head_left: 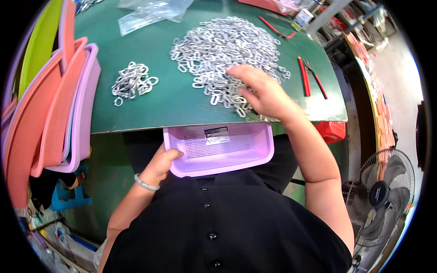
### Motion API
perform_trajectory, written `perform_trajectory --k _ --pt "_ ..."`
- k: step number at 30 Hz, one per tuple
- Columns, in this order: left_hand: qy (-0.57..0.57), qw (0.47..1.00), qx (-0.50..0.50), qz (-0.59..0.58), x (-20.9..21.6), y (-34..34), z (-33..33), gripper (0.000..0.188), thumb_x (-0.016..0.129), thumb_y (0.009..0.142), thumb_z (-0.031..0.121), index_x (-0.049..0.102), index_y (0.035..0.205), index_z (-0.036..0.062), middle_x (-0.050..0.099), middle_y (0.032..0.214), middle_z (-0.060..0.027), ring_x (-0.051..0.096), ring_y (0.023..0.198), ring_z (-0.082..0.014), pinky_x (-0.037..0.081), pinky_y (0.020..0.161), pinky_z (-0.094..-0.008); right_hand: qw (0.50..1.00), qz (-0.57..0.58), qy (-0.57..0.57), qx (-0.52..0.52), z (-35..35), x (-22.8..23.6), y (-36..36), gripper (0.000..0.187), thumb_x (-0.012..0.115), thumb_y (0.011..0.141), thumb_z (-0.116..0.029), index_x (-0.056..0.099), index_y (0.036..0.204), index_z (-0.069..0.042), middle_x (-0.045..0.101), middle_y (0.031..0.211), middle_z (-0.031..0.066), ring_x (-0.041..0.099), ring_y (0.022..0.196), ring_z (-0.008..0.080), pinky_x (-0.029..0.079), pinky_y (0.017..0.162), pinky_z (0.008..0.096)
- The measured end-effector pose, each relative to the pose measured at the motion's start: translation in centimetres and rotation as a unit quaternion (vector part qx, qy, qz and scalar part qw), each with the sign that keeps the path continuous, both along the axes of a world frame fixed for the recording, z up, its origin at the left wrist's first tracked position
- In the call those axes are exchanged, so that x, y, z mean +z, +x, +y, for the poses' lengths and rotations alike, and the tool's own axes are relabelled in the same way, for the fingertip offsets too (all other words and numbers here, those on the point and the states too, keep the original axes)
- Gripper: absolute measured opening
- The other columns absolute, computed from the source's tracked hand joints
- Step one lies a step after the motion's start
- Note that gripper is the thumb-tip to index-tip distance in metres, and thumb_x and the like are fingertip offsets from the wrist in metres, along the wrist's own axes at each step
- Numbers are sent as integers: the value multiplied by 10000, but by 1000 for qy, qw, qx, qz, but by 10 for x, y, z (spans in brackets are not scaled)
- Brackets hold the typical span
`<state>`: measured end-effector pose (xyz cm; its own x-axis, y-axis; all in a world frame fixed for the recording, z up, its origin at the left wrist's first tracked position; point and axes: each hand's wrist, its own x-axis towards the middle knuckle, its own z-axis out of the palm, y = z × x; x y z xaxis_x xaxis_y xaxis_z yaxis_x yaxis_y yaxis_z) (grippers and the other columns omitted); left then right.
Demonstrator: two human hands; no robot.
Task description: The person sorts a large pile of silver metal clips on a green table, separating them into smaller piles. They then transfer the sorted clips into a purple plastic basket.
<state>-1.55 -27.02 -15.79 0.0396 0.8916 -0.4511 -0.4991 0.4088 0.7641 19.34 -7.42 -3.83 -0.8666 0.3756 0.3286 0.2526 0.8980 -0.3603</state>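
Note:
A lilac plastic basket (218, 169) with perforated walls sits at my lap, below the table's front edge. My left hand (161, 162) is closed on its left end, the thumb over the rim. Inside the basket lies a small dark and silvery label (217, 136). My right hand (263, 93) is at the near right side of a large heap of grey metal chain links (223, 48). Its thumb and forefinger are apart, with loose links showing between them; the other fingers are mostly hidden. I see nothing held in it.
A smaller pile of shiny metal links (132, 81) lies left on the green table (177, 107). Stacked coloured baskets (82, 109) stand at the left edge. Red-handled pliers (314, 79) lie right, another red-handled tool (277, 28) behind. Clear plastic (154, 13) lies at the back; a fan (382, 195) stands lower right.

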Motion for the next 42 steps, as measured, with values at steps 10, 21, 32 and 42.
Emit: perform_trajectory --k 10,21,32,42 --pt "-21 999 -24 25 15 17 3 535 470 705 13 395 1233 -27 528 1104 -118 520 1013 -215 407 886 -328 998 51 -32 -3 -30 -18 43 326 535 736 6 573 1050 -74 583 1035 116 491 1087 319 381 904 416" --pt "-30 999 1 33 18 29 -4 459 477 703 24 457 1154 -59 549 1067 -129 548 963 -230 438 851 -330 999 48 10 14 -37 -30 44 324 567 708 -5 573 1030 -49 574 1044 118 492 1059 290 373 907 375" --pt "-21 998 -15 52 21 24 11 471 487 695 28 456 1159 -50 556 1048 -124 555 938 -228 435 837 -323 998 7 40 -52 -8 -24 -9 278 617 695 -44 587 971 -38 589 799 102 535 798 281 434 725 373" --pt "-14 999 13 29 -2 8 4 463 490 710 25 455 1166 -45 558 1055 -122 552 951 -215 430 844 -318 971 30 -231 -58 14 0 -43 311 584 690 44 569 995 -14 488 714 -9 470 634 58 415 570 215"
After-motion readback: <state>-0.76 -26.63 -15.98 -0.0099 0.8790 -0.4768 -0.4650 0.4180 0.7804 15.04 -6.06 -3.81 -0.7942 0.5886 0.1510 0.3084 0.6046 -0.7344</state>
